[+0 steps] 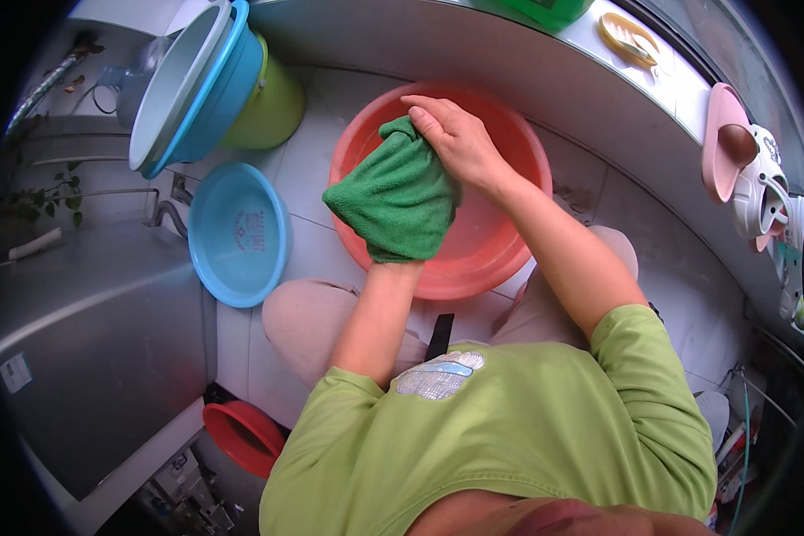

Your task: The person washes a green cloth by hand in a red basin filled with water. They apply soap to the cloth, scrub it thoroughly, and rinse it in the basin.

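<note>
A green terry cloth (402,194) is draped over my left hand, which is hidden beneath it; only the left wrist and forearm (378,315) come out below. My right hand (455,137) lies against the cloth's upper right edge, thumb at a bunched fold and the fingers bent over the top. What the right fingertips hold is partly hidden. Both hands and the cloth are above a large red-orange plastic basin (539,167), which stands on the floor between my knees. Its bottom looks wet or holds shallow water.
A blue basin (278,221) stands on the tiles at left. Beyond it, stacked basins (208,100) lean by a lime-green bucket (275,107). A red basin (244,432) is at lower left beside a metal cabinet (107,348). On the right ledge are a soap dish (626,40) and slippers (727,147).
</note>
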### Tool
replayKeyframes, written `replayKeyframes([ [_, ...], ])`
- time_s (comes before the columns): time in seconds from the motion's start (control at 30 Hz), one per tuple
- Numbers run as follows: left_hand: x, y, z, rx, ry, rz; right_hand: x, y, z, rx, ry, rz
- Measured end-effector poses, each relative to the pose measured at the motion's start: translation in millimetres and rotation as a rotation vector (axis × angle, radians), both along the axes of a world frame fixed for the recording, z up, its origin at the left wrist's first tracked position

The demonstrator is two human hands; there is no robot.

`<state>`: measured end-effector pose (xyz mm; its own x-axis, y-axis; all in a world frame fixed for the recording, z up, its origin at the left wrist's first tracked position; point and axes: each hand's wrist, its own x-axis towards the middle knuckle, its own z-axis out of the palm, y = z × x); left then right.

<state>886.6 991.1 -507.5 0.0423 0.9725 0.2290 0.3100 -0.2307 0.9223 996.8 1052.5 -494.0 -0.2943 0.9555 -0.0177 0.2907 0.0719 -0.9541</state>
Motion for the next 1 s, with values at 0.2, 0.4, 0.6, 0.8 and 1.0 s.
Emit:
replayKeyframes([
  [0.2, -14.8, 5.6, -26.3, 0.341, 0.401, 0.206, -18.3, -30.3, -1.3, 0.348, -0.254, -0.012],
  [0.4, -5.8, 1.3, -11.4, 0.258, 0.383, 0.235, -17.3, -14.2, -12.2, 0.201, -0.089, -0.079],
  [0.6, -13.4, -1.2, -29.3, 0.225, 0.222, 0.149, -12.9, -9.5, -25.7, 0.091, -0.001, -0.024],
  [0.8, -10.5, 10.3, 21.7, -0.390, -1.014, -0.077, 5.7, 2.2, 5.7, -0.541, 0.862, -0.158],
  [1.0, -8.4, 21.8, 42.5, -0.224, -0.788, -0.263, 22.2, 1.5, 23.7, -0.373, 0.807, -0.160],
])
